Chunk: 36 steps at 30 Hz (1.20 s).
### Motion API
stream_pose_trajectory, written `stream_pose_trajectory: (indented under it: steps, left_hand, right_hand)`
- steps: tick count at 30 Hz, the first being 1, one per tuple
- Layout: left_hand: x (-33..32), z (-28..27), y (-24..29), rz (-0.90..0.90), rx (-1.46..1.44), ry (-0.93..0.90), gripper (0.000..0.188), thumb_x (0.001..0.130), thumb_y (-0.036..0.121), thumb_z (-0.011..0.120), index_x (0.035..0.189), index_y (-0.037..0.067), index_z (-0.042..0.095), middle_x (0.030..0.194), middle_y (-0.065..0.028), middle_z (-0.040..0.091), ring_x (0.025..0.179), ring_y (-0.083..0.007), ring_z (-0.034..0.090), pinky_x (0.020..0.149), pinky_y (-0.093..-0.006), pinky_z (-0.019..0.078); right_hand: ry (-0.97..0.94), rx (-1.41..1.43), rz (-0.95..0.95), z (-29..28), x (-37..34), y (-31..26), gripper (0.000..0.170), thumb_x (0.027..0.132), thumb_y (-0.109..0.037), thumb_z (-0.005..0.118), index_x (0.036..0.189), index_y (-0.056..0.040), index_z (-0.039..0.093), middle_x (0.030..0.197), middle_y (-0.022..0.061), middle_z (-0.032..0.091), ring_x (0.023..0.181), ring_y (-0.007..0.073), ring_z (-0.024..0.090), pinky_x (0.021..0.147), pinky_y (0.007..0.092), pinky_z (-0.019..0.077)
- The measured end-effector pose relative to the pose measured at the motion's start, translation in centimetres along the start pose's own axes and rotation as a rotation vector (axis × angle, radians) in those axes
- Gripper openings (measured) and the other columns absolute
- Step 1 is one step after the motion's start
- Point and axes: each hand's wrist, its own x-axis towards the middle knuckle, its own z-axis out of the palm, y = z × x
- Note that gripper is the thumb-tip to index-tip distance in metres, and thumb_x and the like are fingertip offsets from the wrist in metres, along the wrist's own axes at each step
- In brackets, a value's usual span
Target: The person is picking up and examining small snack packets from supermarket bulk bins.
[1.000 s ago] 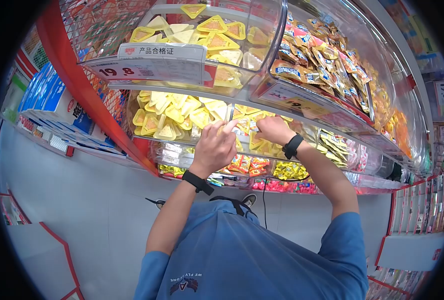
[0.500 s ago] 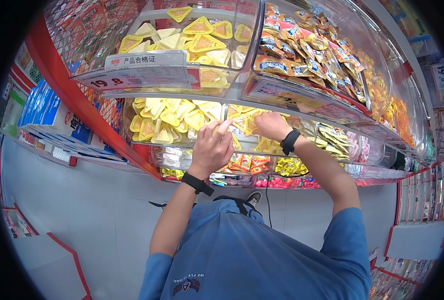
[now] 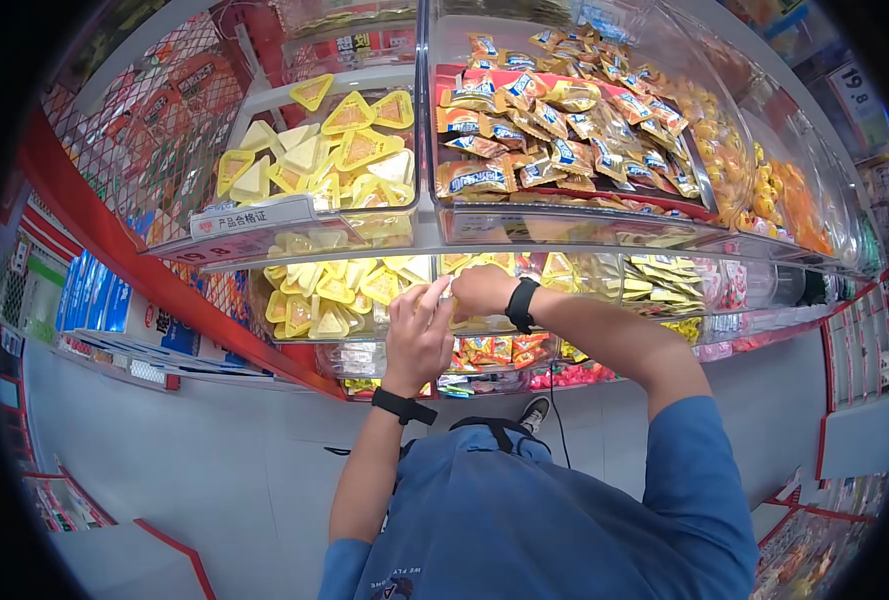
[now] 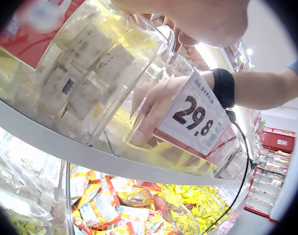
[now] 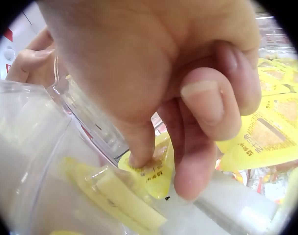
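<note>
My right hand (image 3: 484, 290) reaches into a clear bin of yellow triangular packs, close beside my left hand. In the right wrist view, thumb and index finger pinch one yellow triangular pack (image 5: 161, 178), with the other fingers curled. A second yellow pack (image 5: 122, 196) lies behind clear plastic on the left. My left hand (image 3: 419, 335) stays at the front of the neighbouring bin of packs (image 3: 329, 290), fingers loosely bent near the divider. From the left wrist, that hand (image 4: 198, 19) hangs above the bin, its fingertips mostly hidden.
A 29.8 price tag (image 4: 195, 117) fronts the bin around the right hand. Above are bins of pale triangular packs (image 3: 339, 150) and gold-wrapped sweets (image 3: 564, 125). Red-and-yellow sachets (image 4: 110, 205) lie below. A red mesh panel (image 3: 154, 290) borders the left; a black cable (image 4: 237, 196) hangs in front.
The right hand has moved left within the bin, closer to the left hand. The left hand keeps its place by the divider. The head view has shifted and tilted, showing more of the upper bins.
</note>
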Motion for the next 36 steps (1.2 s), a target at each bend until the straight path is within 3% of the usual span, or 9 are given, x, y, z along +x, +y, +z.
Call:
stream_pose_trajectory:
  steps: [3, 9, 18, 21, 24, 30, 33, 36]
  left_hand:
    - [0.0, 0.0, 0.0, 0.002, 0.013, -0.004, 0.029, 0.070, 0.005, 0.053, 0.097, 0.001, 0.062, 0.130, -0.0118, 0.050, 0.113, -0.0313, 0.047, 0.093, -0.0432, 0.0363]
    - [0.3, -0.3, 0.3, 0.005, 0.016, -0.013, 0.028, 0.071, 0.005, 0.052, 0.097, 0.000, 0.062, 0.130, -0.0116, 0.050, 0.113, -0.0313, 0.046, 0.093, -0.0433, 0.0364]
    - [0.2, -0.1, 0.2, 0.001, 0.026, -0.019, 0.028, 0.071, 0.004, 0.052, 0.097, 0.000, 0.062, 0.129, -0.0116, 0.050, 0.114, -0.0314, 0.046, 0.093, -0.0435, 0.0362]
    - [0.2, -0.1, 0.2, 0.000, 0.025, -0.018, 0.029, 0.071, 0.003, 0.052, 0.097, 0.000, 0.062, 0.129, -0.0119, 0.050, 0.114, -0.0314, 0.046, 0.093, -0.0436, 0.0362]
    - [0.2, -0.2, 0.2, 0.007, 0.027, -0.017, 0.029, 0.070, 0.004, 0.052, 0.097, 0.000, 0.062, 0.129, -0.0120, 0.049, 0.113, -0.0314, 0.046, 0.093, -0.0436, 0.0363]
    - [0.1, 0.1, 0.0, 0.013, 0.042, -0.015, 0.029, 0.069, 0.005, 0.053, 0.097, 0.000, 0.062, 0.129, -0.0118, 0.049, 0.113, -0.0311, 0.046, 0.093, -0.0443, 0.0363]
    - [0.1, -0.1, 0.1, 0.010, 0.028, -0.012, 0.030, 0.069, 0.005, 0.054, 0.097, 0.000, 0.061, 0.130, -0.0114, 0.049, 0.113, -0.0313, 0.046, 0.093, -0.0443, 0.0362]
    - [0.0, -0.1, 0.0, 0.021, 0.039, -0.006, 0.031, 0.069, 0.006, 0.054, 0.098, 0.001, 0.061, 0.130, -0.0110, 0.048, 0.113, -0.0313, 0.046, 0.093, -0.0441, 0.0362]
  right_hand:
    - [0.100, 0.047, -0.029, 0.7, 0.2, 0.6, 0.039, 0.072, -0.036, 0.073, 0.082, 0.0000, 0.065, 0.078, 0.0192, 0.066, 0.078, 0.0368, 0.065, 0.069, 0.0449, 0.0523]
    - [0.276, 0.112, 0.031, 0.7, 0.3, 1.0, 0.033, 0.069, -0.026, 0.077, 0.084, 0.0014, 0.065, 0.082, 0.0198, 0.066, 0.080, 0.0364, 0.065, 0.070, 0.0444, 0.0531]
    - [0.472, 0.184, 0.138, 1.4, 0.4, 1.8, 0.017, 0.075, -0.014, 0.063, 0.080, 0.0028, 0.064, 0.079, 0.0237, 0.065, 0.075, 0.0388, 0.065, 0.066, 0.0470, 0.0525]
    - [0.462, 0.021, 0.016, 1.1, -0.2, 2.1, 0.018, 0.075, -0.014, 0.061, 0.080, 0.0023, 0.064, 0.078, 0.0230, 0.065, 0.074, 0.0378, 0.065, 0.064, 0.0467, 0.0527]
    - [0.232, 0.044, -0.061, -0.2, -0.6, 2.2, 0.016, 0.072, -0.014, 0.062, 0.078, 0.0004, 0.064, 0.075, 0.0209, 0.065, 0.072, 0.0367, 0.065, 0.062, 0.0446, 0.0531]
    - [0.184, -0.118, -0.188, 0.6, 0.1, 1.6, 0.019, 0.069, -0.017, 0.067, 0.078, -0.0012, 0.064, 0.074, 0.0193, 0.065, 0.070, 0.0365, 0.065, 0.062, 0.0455, 0.0526]
    - [0.267, -0.057, -0.224, 1.4, 1.5, 2.0, 0.028, 0.074, -0.027, 0.068, 0.077, 0.0006, 0.064, 0.069, 0.0190, 0.063, 0.070, 0.0376, 0.063, 0.064, 0.0456, 0.0507]
    - [0.216, 0.106, -0.254, -0.5, 0.4, 2.1, 0.026, 0.072, -0.024, 0.070, 0.078, 0.0008, 0.063, 0.069, 0.0190, 0.063, 0.066, 0.0326, 0.065, 0.059, 0.0416, 0.0512]
